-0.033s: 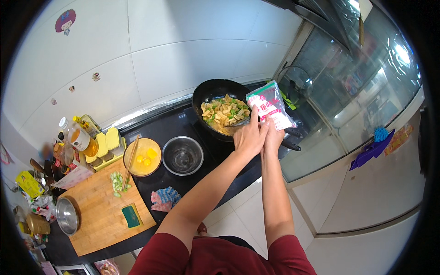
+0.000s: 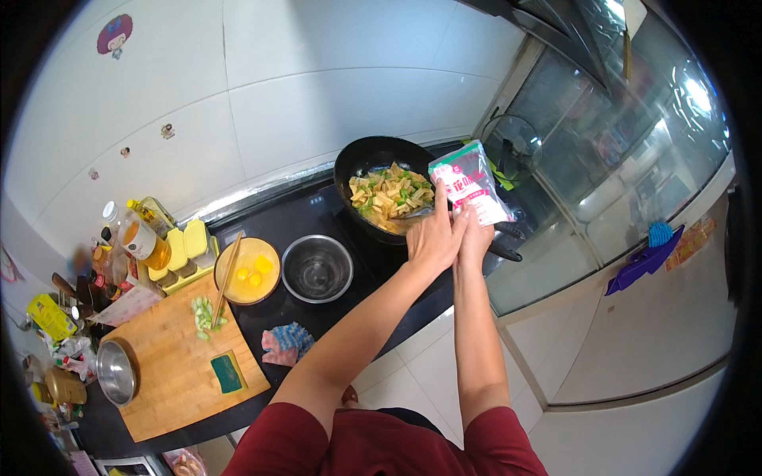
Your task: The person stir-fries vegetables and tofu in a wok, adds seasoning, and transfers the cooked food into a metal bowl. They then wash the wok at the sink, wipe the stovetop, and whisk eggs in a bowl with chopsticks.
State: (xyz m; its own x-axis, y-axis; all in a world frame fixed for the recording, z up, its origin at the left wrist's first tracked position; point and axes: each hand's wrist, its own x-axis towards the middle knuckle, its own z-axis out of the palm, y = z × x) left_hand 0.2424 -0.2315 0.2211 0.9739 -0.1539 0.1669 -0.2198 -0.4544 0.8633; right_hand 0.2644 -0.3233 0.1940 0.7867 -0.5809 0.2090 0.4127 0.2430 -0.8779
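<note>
A clear plastic packet (image 2: 475, 182) with pink print, a white lower part and a green strip is tilted over the right side of the wok. My right hand (image 2: 475, 238) is closed on its lower edge. My left hand (image 2: 433, 236) is close beside, its index finger stretched along the packet's left edge and its thumb near my right fingers; its other fingers are partly hidden. In the black wok (image 2: 366, 147) lie yellowish strips with green pieces (image 2: 390, 193). A metal spatula blade (image 2: 414, 213) rests among them, partly covered by my left hand.
Left of the wok stand a metal bowl (image 2: 317, 268) and a bowl of cracked eggs (image 2: 247, 295) with chopsticks across it. The cutting board (image 2: 171, 397) carries chopped green onion (image 2: 204, 317), a sponge and another metal bowl. Bottles crowd the left; a glass partition (image 2: 556, 238) borders the right.
The packet has tilted or shifted very slightly to the right, with my hands following. Everything else stays as it was.
</note>
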